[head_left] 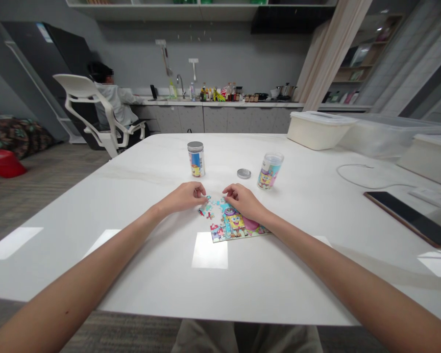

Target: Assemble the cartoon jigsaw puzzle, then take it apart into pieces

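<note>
Left hand [185, 196] lies knuckles-up on the white surface [132, 235], fingers curled in, with thumb and forefinger closed together at the far left corner of the puzzle [232, 224]; whether a piece sits between them is too small to tell. Right hand [244, 200] rests just across from it, half curled, fingertips down on the puzzle's far edge and its palm covering the upper right part; whether it grips anything cannot be told. The two hands are near each other but apart; the puzzle's unfinished top edge shows in the gap between them.

The puzzle lies flat, just in front of both hands and partly under the right one; its near portion is assembled, showing a yellow cartoon figure on blue; a few loose pieces [205, 212] lie at its left edge, just below the left hand's fingertips.

Beyond the hands stand a closed tin [196, 159] with a metal cap, and an open tube [270, 170] tilted a little; a round lid [244, 173] lies flat between them. A dark tablet [407, 216] lies well to the right, with a thin cable [356, 179] looping near it; white storage boxes [318, 129] sit at the far right corner. A white chair [90, 110] stands past the surface's far left, with a seated person [115, 100] behind it at a kitchen counter.
</note>
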`<action>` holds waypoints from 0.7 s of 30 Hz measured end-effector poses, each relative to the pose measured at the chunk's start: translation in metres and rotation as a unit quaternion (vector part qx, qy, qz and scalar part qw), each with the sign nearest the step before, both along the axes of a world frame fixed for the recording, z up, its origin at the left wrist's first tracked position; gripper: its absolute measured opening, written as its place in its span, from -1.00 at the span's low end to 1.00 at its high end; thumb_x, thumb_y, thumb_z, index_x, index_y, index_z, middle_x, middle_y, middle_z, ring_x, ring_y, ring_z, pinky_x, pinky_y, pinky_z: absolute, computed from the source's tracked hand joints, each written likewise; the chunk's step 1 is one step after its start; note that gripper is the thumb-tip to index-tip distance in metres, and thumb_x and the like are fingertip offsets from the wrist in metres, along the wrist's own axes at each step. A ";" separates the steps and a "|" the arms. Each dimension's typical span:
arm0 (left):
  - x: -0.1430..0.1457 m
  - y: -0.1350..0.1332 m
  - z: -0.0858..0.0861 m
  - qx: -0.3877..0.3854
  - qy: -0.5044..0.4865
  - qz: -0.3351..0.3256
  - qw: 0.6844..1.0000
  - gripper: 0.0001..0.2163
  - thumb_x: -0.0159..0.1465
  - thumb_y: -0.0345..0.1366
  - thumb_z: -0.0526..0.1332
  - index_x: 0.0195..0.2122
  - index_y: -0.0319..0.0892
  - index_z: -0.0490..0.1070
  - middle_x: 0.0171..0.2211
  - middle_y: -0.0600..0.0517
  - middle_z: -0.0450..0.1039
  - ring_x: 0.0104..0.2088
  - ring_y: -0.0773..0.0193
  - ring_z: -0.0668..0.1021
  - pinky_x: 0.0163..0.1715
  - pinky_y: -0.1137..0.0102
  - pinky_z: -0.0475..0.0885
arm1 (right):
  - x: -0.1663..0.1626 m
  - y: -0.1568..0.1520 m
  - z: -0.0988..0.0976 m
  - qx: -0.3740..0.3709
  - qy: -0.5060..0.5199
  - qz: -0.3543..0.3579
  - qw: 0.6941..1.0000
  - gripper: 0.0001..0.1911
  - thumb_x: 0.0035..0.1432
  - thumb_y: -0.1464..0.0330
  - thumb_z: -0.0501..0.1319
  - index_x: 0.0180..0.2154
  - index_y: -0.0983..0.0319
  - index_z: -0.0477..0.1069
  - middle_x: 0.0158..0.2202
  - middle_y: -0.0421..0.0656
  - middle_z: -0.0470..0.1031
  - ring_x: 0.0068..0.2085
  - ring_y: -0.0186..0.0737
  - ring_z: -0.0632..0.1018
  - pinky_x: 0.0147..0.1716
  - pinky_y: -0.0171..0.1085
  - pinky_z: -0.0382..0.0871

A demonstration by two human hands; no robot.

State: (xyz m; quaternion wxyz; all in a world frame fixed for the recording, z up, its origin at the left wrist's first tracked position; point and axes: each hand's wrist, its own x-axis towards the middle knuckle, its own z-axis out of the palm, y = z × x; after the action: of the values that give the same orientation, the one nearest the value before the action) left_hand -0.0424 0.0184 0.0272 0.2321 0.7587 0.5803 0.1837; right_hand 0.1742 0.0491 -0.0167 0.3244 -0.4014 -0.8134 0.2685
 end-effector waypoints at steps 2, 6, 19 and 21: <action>0.001 -0.002 0.003 0.021 -0.005 -0.026 0.999 -0.79 0.10 -0.16 0.20 -0.35 -0.20 0.42 -0.47 0.08 0.36 -0.44 0.31 0.40 -0.42 0.42 0.27 | 0.000 0.000 0.000 0.008 0.002 0.001 1.000 -0.85 0.10 0.50 0.16 -0.24 0.25 0.39 -0.35 -0.20 0.38 -0.32 -0.30 0.43 -0.25 -0.26 0.33; 0.005 -0.008 0.009 -0.024 0.009 -0.129 0.991 -0.77 0.12 -0.12 0.23 -0.37 -0.19 0.47 -0.49 0.10 0.33 -0.48 0.34 0.37 -0.46 0.44 0.24 | -0.001 -0.003 0.002 0.009 -0.004 0.013 1.000 -0.85 0.07 0.54 0.15 -0.30 0.25 0.40 -0.34 -0.21 0.36 -0.35 -0.32 0.42 -0.27 -0.28 0.33; 0.019 -0.022 0.012 -0.108 0.002 -0.266 0.958 -0.82 0.12 -0.16 0.29 -0.33 -0.15 0.49 -0.39 0.07 0.35 -0.39 0.31 0.38 -0.42 0.44 0.24 | -0.002 -0.013 0.008 0.049 -0.049 0.107 0.992 -0.86 0.05 0.55 0.18 -0.34 0.26 0.45 -0.26 -0.14 0.36 -0.22 -0.24 0.44 -0.13 -0.23 0.32; 0.019 -0.022 0.013 -0.114 -0.001 -0.268 0.957 -0.83 0.14 -0.17 0.28 -0.34 -0.15 0.48 -0.41 0.08 0.34 -0.41 0.33 0.37 -0.42 0.45 0.24 | -0.002 -0.014 0.008 0.055 -0.053 0.112 0.991 -0.87 0.06 0.54 0.19 -0.33 0.25 0.44 -0.25 -0.13 0.36 -0.20 -0.22 0.44 -0.10 -0.20 0.32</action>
State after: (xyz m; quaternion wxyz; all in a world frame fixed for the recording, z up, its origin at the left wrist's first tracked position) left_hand -0.0232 -0.0035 0.0401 0.3584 0.8548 0.3722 0.0483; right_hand 0.1725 0.0351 -0.0088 0.2698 -0.3032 -0.8828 0.2364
